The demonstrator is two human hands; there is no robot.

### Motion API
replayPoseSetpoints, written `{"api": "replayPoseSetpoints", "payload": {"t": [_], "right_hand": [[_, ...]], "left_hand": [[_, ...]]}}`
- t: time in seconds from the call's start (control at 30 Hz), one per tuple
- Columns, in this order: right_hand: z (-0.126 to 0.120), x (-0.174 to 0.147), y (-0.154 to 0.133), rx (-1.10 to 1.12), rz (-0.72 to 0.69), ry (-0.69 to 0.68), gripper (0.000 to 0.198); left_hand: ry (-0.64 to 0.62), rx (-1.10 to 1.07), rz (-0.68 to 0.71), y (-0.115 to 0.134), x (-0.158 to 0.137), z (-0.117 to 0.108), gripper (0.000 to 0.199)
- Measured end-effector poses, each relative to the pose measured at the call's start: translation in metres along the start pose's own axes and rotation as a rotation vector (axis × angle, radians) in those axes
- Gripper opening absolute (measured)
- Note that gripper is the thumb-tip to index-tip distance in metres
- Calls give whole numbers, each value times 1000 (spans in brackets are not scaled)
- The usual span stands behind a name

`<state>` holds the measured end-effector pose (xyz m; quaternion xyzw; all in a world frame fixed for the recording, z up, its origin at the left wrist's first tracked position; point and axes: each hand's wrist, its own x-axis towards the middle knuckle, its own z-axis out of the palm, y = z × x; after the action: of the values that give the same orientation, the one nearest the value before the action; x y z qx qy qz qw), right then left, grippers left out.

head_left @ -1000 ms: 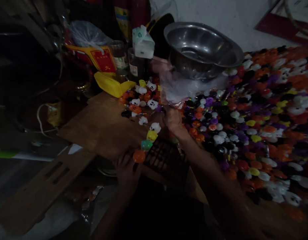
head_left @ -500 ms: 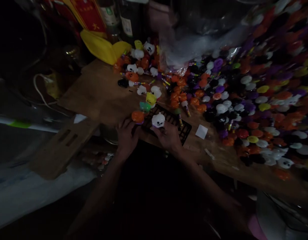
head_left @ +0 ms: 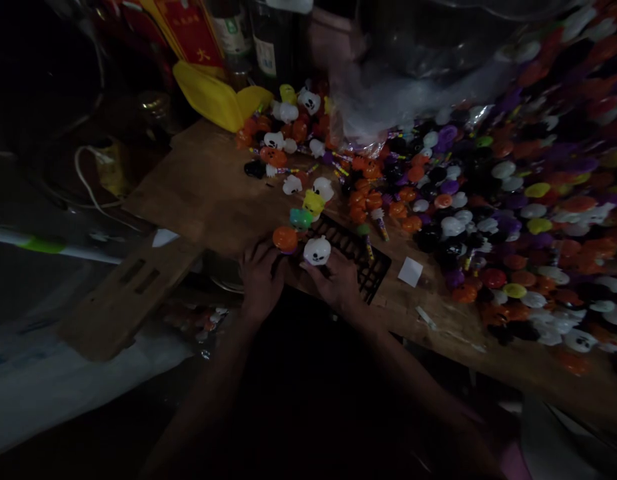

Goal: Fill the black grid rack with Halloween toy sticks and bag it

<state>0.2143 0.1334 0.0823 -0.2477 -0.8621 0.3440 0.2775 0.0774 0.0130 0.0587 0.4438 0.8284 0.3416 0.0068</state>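
My right hand [head_left: 338, 283] has its thumb and fingers closed on a white ghost-faced plastic toy head [head_left: 317, 251], just over the near side of a black slotted tray [head_left: 371, 267]. My left hand [head_left: 262, 275] rests at the table edge by the tray's left end, fingers apart. Just beyond its fingertips stands an orange pumpkin head [head_left: 285, 239]; I cannot make out whether they touch. Behind that, a green head [head_left: 301, 219], a yellow head [head_left: 313, 203] and a white head [head_left: 323, 189] line the tray's left side.
A large pile of orange, white, black and purple toy heads [head_left: 458, 227] covers the right of the wooden table [head_left: 198, 180]. A clear plastic bag [head_left: 378, 107], a yellow scoop-like object [head_left: 208, 97] and bottles [head_left: 265, 50] stand behind. A white paper square [head_left: 410, 272] lies right of the tray.
The view has shifted slightly, so the table sits a little lower and further right. My right hand keeps hold of the white ghost head, which has tipped slightly. My left hand stays by the pumpkin.
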Motion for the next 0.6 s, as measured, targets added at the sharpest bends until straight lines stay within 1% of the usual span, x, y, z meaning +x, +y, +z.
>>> {"api": "replayPoseSetpoints", "payload": {"t": [0.1, 0.3, 0.37, 0.43, 0.5, 0.53, 0.6], "right_hand": [[4, -3, 1, -52, -90, 31, 16], [14, -4, 10, -169, -172, 19, 21], [15, -5, 13, -184, -176, -14, 18], [15, -5, 13, -202, -176, -54, 12], [16, -4, 12, -220, -155, -97, 10], [17, -3, 10, -225, -136, -121, 11], [17, -2, 6, -221, -92, -173, 13]], "left_hand": [[9, -12, -4, 0, 1, 0, 22], [17, -38, -11, -5, 2, 5, 22], [21, -52, -14, -4, -1, 0, 31], [67, -109, 7, 4, -4, -12, 53], [141, -198, 91, 18, -5, -30, 71], [168, -231, 158, 27, -4, -40, 74], [174, -221, 317, 45, 3, -55, 75]]}}
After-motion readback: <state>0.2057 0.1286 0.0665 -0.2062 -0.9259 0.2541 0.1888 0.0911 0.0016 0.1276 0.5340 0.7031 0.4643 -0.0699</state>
